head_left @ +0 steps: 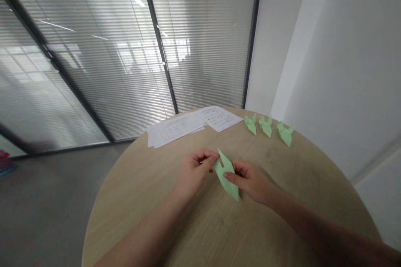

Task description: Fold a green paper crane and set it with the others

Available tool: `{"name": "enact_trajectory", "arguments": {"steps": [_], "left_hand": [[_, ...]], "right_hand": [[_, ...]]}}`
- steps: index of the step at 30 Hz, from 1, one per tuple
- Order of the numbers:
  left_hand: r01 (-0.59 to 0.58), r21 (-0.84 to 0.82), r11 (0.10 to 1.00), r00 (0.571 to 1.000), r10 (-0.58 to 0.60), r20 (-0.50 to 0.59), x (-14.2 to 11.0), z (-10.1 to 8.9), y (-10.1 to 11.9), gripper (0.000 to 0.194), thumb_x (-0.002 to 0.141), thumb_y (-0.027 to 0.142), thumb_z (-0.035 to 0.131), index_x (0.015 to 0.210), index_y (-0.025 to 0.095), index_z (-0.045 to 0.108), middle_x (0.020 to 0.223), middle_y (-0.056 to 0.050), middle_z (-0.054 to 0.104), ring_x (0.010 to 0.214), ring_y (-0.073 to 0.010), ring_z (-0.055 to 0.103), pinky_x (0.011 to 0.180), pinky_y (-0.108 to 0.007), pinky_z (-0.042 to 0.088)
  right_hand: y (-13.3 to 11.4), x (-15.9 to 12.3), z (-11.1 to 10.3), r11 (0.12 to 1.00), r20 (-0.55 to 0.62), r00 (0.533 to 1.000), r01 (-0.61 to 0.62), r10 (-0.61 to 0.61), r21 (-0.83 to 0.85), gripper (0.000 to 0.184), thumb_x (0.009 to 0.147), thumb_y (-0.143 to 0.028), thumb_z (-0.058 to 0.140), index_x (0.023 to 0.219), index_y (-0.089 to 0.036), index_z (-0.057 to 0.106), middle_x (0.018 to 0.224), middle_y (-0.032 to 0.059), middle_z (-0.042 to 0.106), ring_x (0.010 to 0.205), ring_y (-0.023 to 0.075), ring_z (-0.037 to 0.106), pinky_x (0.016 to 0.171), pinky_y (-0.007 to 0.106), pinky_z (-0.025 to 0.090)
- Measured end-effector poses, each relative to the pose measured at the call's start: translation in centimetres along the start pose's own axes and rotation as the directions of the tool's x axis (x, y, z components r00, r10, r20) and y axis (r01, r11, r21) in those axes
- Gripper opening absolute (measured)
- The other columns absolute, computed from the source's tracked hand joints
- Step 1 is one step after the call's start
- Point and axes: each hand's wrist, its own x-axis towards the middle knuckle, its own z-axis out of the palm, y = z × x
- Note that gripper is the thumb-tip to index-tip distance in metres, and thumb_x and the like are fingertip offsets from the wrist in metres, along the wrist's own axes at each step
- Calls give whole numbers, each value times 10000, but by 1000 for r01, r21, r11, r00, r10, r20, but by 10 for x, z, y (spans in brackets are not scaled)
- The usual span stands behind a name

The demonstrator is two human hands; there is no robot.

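Observation:
Between my hands is a partly folded piece of light green origami paper (231, 187), with two narrow points at its upper end and a wider point toward me. My left hand (198, 169) pinches one narrow point between thumb and forefinger. The other point stands free beside it. My right hand (249, 178) grips the body from the right, thumb on top and fingers curled behind, where they are partly hidden. The paper is held just over the round wooden table (140, 208).
Three folded green paper birds (266, 127) stand in a row at the table's far right. Printed white sheets (178, 128) lie overlapping along the far edge. Beyond are a glass partition with blinds (206, 41) and a white wall (351, 71) at the right.

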Motion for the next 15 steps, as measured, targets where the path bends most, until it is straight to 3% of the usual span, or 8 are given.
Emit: {"name": "enact_trajectory", "arguments": {"steps": [6,9,15], "left_hand": [[113,-129,985,986,-95,135,4,0,-12,470,724,515,859,1077,214,782,943,-58,758,768,-166,640,642,-257,495],[117,-57,991,979,-106,177,5,3,-20,366,705,486,872,911,191,799,780,-37,721,678,-143,593,611,-246,465],[102,70,992,989,-109,104,6,4,-25,271,737,425,833,767,166,760,674,-12,666,601,-119,546,592,-249,439]], "right_hand": [[3,6,-6,1000,-97,995,29,-30,-11,423,858,-608,714,904,-190,666,837,39,649,765,189,573,693,299,436],[6,8,-9,999,-127,991,40,-41,-6,411,864,-602,717,902,-195,676,848,42,667,787,197,595,708,303,452],[8,11,-10,995,-157,983,97,-97,-9,331,881,-528,724,1003,-222,694,961,59,717,893,224,649,811,342,495]]}}
